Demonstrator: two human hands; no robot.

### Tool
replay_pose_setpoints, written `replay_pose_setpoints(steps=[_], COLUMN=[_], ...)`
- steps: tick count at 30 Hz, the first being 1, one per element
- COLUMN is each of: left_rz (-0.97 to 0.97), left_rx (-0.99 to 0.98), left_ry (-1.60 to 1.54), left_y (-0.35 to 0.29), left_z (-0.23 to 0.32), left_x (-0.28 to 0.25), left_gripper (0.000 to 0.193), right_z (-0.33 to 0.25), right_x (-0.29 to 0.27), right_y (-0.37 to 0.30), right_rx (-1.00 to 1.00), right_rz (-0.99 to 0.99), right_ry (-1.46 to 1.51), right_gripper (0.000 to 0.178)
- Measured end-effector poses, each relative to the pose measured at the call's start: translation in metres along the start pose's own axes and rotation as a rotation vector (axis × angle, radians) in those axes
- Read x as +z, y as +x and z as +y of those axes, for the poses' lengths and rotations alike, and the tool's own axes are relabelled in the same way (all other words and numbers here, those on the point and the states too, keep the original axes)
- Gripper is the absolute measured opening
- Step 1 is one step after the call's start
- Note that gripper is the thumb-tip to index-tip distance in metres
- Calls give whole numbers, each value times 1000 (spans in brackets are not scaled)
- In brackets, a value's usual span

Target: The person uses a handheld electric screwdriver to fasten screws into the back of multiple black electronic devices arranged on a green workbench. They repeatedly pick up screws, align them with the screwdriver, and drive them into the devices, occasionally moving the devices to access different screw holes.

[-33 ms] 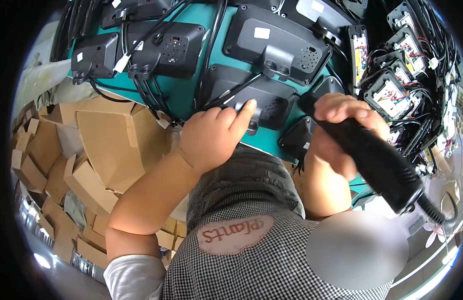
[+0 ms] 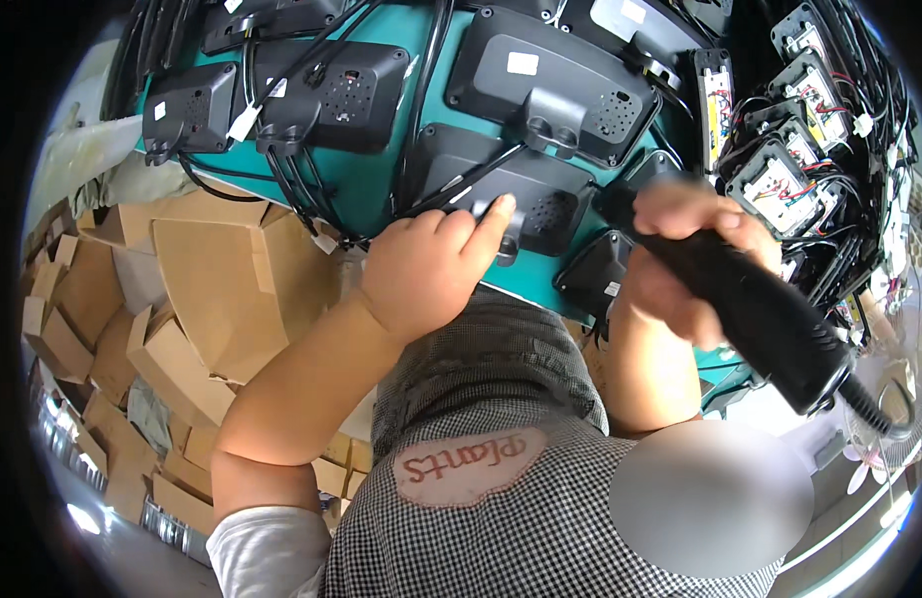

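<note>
While the right hand [image 2: 680, 264] had its fingers wrapped around a black handheld tool [image 2: 755, 309], the left hand [image 2: 421, 269] lay over the near edge of a black housing [image 2: 560, 184], its index finger stretched out by a raised part and the others curled; whether those curled fingers gripped anything could not be told, their undersides being hidden. The tool slanted through the right fingers, its narrower end coming out to their left, near the right end of that housing, and its coiled cord [image 2: 861, 402] hanging below and to their right. The housing sat just beyond and to the right of the left fingers on a green counter [image 2: 359, 169], with a black cable [image 2: 471, 177] crossing it. Farther beyond the left fingers lay a larger black housing [image 2: 560, 75] with a white label, and a small dark housing [image 2: 598, 264] rested between the two hands' fingers. Beyond and to the right of the right fingers, open housings [image 2: 775, 189] showed coloured wires; cardboard boxes [image 2: 217, 289] stood to the left of the left fingers.
</note>
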State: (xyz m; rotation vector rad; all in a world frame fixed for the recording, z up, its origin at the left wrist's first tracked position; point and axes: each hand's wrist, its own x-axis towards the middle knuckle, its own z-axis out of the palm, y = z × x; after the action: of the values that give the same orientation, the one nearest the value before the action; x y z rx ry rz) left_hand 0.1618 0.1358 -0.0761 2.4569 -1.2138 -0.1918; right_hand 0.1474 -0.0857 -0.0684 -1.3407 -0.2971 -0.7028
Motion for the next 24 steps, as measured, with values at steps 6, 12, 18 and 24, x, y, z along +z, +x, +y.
replay_pose_setpoints(steps=[6,12,18,24], left_rz=[-68,-13,84,77], left_rx=[-163,-726,-807,-749], left_ry=[-215,-1831,-2474,-2324], left_y=[1,-3,27,34], left_z=[9,36,73,90], left_x=[-12,-19,-23,-25], left_gripper=[45,47,68,70], right_z=[-19,-71,-93,-91], right_x=[-11,-13,0,-13], right_y=[6,34,36,38], right_rx=[134,282,341,306], right_rz=[267,146,144,89], right_ry=[94,409,549,546], right_gripper=[74,74,70,74])
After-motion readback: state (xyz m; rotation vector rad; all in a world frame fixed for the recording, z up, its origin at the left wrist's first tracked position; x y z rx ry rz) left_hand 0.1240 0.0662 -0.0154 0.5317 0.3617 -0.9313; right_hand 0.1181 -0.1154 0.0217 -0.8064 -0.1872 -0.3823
